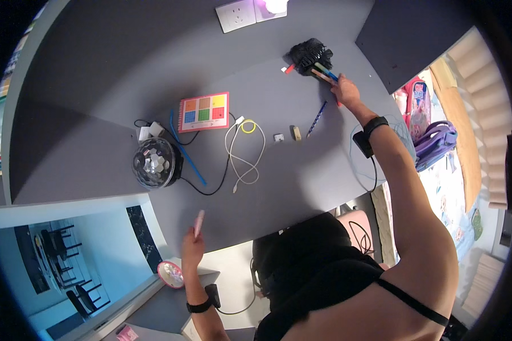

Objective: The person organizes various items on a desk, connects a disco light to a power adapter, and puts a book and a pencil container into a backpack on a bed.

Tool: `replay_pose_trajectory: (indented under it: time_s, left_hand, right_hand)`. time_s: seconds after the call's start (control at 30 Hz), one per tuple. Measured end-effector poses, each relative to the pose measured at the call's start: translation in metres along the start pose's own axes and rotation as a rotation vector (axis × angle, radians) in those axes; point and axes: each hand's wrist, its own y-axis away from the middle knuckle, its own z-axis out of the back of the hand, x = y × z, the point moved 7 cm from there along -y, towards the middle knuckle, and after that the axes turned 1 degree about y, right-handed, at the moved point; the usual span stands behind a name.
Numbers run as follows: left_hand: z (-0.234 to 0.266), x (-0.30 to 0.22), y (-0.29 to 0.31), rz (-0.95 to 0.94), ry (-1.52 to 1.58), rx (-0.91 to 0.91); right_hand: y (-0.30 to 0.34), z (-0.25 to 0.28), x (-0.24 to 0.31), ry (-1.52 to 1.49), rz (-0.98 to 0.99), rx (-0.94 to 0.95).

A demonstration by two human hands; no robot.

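My left hand (192, 247) is closed around a slim pink stick (199, 220), perhaps a pen, over the desk's front edge. Far to the right, my right hand (347, 92) grips several pens (325, 74), blue, green and pale pink among them. Their far ends reach a black, ruffled item (311, 55), whose kind I cannot tell. A short red piece (290, 69) lies at its left side. Nearer me is a dark blue patterned pencil (317, 119), with a yellowish eraser (296, 133) and a small white block (278, 137) to its left.
On the grey desk (290, 187) lie a spiral notebook (205, 111) with coloured squares, a white cable (246, 170), a yellow ring (248, 126) and a blue strip (190, 156). A clear-domed lamp (155, 163) stands left. Pale thin cord (355, 156) coils at the right edge.
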Motion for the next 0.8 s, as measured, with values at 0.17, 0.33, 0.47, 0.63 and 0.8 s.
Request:
replay_pose_trajectory:
  time_s: [0.17,0.33,0.47,0.63,0.8]
  left_hand:
    - [-0.001,-0.062,0.014,0.136,0.776,0.046]
    - [0.004,-0.128,0.013,0.16,1.219,0.071]
    - [-0.02,-0.188,-0.008,0.052,1.323,0.165]
    - [-0.054,-0.274,-0.035,0.001,1.527,0.232]
    - [-0.063,-0.216,-0.061,0.21,1.607,0.027]
  right_hand:
    - [-0.018,-0.024,-0.037,-0.033,0.026,0.016]
    - [0.032,-0.008,-0.006,-0.496,-0.062,0.385]
    - [0.145,0.067,0.082,-0.987,0.101,0.42]
    - [0.242,0.066,0.204,-0.471,0.691,0.355]
    - [0.256,0.09,0.23,-0.768,1.206,0.522]
